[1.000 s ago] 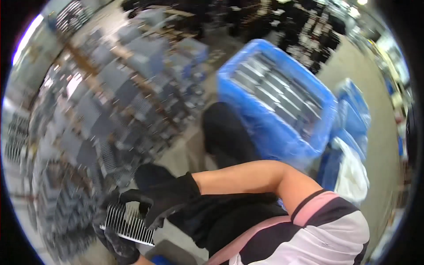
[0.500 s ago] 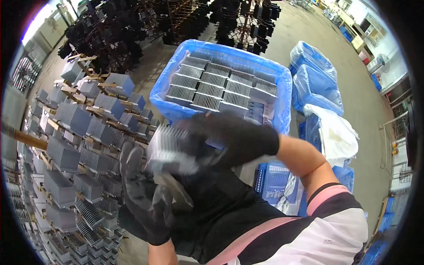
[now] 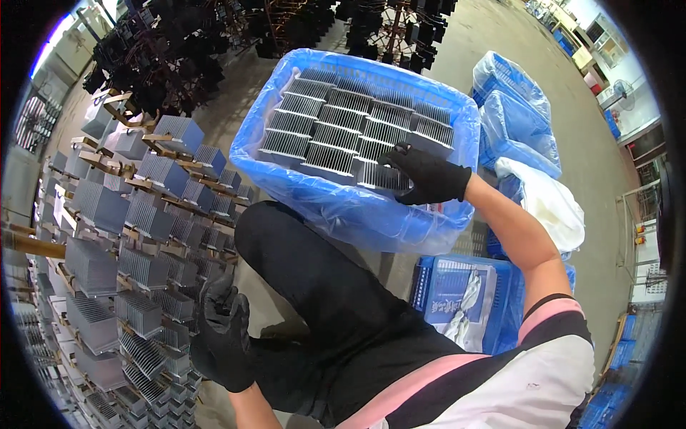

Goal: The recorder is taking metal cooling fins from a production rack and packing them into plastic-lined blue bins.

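On a workshop floor [image 3: 600, 189], clamping right fingers [image 3: 411, 159] on a block [image 3: 381, 176] in a crate [image 3: 386, 218], holding left fingers [image 3: 241, 314] loosely apart near a rack [image 3: 36, 245].

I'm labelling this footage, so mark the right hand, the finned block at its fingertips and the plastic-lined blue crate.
Right hand [image 3: 433, 176], head view: back of the hand.
Finned block [image 3: 377, 177], head view: its top fins.
Plastic-lined blue crate [image 3: 325, 205], head view: its near wall.
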A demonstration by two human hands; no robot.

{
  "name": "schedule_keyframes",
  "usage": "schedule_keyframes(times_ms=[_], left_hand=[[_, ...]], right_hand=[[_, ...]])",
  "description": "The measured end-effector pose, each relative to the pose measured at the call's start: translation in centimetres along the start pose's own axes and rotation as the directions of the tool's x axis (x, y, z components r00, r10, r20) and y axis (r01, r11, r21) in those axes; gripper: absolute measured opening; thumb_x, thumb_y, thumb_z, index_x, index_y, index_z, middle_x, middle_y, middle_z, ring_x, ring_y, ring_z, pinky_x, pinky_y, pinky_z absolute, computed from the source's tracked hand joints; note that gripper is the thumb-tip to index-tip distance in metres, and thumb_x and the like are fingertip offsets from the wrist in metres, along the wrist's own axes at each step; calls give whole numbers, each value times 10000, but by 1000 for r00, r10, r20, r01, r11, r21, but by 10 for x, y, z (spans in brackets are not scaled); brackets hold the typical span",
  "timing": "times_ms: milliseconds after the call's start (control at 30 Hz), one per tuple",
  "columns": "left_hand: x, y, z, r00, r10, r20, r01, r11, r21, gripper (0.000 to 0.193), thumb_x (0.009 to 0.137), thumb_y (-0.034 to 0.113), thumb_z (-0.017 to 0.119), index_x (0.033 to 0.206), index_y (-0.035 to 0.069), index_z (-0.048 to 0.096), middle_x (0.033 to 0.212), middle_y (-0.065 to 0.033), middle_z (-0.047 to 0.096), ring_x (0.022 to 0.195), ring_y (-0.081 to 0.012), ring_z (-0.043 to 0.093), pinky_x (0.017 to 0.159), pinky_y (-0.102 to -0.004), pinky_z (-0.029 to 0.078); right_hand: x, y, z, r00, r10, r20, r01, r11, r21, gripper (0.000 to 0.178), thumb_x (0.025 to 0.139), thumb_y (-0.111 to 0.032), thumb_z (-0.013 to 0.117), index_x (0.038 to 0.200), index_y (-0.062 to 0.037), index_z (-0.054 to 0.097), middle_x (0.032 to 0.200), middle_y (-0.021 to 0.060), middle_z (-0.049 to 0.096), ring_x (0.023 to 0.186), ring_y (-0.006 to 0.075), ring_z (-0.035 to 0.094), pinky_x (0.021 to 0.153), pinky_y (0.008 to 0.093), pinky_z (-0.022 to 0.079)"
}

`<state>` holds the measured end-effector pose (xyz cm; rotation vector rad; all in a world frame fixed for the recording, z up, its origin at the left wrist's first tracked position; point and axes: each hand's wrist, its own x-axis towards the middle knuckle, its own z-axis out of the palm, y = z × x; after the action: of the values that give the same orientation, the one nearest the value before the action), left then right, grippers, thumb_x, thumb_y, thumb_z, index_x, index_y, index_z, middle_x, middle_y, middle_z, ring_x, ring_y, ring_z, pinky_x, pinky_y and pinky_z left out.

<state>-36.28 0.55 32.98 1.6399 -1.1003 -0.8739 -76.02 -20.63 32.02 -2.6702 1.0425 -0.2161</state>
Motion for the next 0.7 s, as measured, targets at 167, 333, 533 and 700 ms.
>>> schedule_keyframes(times_ms=[167,333,533,700], left_hand=[[-5,10,7,999,-28,-46,30,999,39,325,935,114,605,1234,-14,581,1196,-117,631,1142,-210,576,1004,-337,431],[-16,14,12,972,181,-152,-102,901,423,288,892,195,673,1138,45,665,1071,-98,701,996,-236,663,897,-354,504],[-16,6,16,902,412,-125,-253,742,621,239,848,292,728,1014,120,731,957,-69,733,819,-259,709,741,-401,555],[-39,-9,-14,961,219,-168,-75,794,603,268,863,276,711,1043,77,707,972,-88,721,842,-234,687,772,-370,532]], right_hand=[[11,3,29,999,18,-38,-20,998,-57,616,767,-275,736,1302,-60,517,971,160,600,910,351,591,793,451,484],[9,-9,20,997,66,40,-56,975,-217,527,815,-332,687,1305,-177,570,959,129,613,907,303,597,778,436,464],[-1,-1,21,992,-58,-112,7,913,-409,474,841,-351,658,1301,-257,589,930,119,622,858,271,609,754,435,449],[26,-12,3,969,74,234,-74,997,-9,456,856,-326,664,1287,-192,603,1028,167,655,975,304,627,831,489,477]])
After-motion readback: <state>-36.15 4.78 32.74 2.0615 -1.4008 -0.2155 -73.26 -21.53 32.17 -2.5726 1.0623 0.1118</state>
